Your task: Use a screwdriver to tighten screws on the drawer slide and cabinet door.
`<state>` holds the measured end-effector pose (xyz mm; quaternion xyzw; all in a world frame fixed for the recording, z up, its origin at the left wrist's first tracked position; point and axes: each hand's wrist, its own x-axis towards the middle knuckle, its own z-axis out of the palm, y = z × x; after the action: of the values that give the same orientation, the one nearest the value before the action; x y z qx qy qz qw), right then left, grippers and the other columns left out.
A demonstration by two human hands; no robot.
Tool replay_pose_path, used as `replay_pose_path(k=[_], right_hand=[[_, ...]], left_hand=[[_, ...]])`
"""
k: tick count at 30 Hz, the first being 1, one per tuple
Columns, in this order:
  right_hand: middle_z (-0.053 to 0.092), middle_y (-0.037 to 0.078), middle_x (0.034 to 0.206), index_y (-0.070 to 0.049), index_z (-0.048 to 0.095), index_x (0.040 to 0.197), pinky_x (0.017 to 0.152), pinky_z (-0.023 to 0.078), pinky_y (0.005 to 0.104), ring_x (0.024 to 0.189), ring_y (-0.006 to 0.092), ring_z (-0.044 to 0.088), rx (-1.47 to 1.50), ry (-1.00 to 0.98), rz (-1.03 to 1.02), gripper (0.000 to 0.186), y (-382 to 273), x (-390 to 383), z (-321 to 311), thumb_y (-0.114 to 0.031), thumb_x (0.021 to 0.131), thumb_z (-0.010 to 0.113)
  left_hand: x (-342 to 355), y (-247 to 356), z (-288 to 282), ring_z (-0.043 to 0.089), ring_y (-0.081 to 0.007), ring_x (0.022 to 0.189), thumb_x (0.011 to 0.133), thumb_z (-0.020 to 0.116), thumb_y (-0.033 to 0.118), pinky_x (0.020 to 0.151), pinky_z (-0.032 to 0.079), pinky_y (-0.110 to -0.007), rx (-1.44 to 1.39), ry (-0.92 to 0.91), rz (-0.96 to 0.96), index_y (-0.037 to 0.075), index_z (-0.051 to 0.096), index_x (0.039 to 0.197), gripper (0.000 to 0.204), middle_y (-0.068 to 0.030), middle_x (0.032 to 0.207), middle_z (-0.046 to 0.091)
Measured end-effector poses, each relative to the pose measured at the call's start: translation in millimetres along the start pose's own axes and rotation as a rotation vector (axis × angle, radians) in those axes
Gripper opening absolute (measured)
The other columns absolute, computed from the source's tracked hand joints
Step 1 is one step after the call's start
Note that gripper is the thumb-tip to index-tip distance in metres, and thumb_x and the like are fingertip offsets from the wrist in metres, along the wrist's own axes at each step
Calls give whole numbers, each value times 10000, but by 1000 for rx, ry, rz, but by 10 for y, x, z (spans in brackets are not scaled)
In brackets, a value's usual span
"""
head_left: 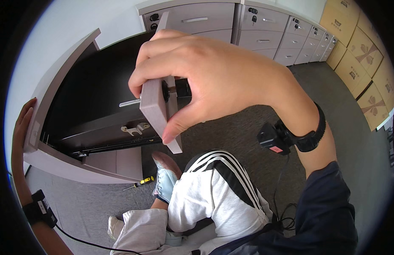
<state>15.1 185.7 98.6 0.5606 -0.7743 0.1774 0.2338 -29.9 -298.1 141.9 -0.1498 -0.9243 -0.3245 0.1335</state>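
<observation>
Right hand (195, 63) grips the drawer front (153, 102) between thumb and fingers, while the left hand (22, 123), fingers outstretched, rests against the cabinet (69, 168), probably to steady it.

Evenly bright for the most part, with soft light seemingly from above. Brightest on the pale wall (103, 17) at far left and the white trousers (188, 191), near. Nearly black inside the drawer (99, 123), with a faint sheen low on its side. Crisp on the right hand (197, 70), softer at the far boxes (354, 72). Bends the cabinet (56, 163) edges at left, then fades to black around the round rim, blue-fringed at left.
</observation>
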Motion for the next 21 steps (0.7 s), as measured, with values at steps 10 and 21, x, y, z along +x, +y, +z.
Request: replay_pose_path(k=[10, 21], right_hand=[[615, 61, 983, -77, 537, 1058, 758, 515, 351, 954, 226, 592, -23, 139, 22, 636, -38, -73, 136, -367, 583, 845], [442, 65, 1045, -66, 447, 993, 731, 510, 340, 855, 231, 562, 166, 382, 29, 707, 31, -227, 295, -379, 533, 885]], left_hand=[[-13, -156, -46, 529, -209, 1103, 879, 501, 464, 931, 420, -308, 170, 89, -59, 140, 509, 1300, 532, -106, 1278, 535], [-4, -186, -112, 584, -192, 1052, 827, 502, 572, 866, 504, -311, 221, 99, -168, 263, 499, 1334, 593, -70, 1312, 530]])
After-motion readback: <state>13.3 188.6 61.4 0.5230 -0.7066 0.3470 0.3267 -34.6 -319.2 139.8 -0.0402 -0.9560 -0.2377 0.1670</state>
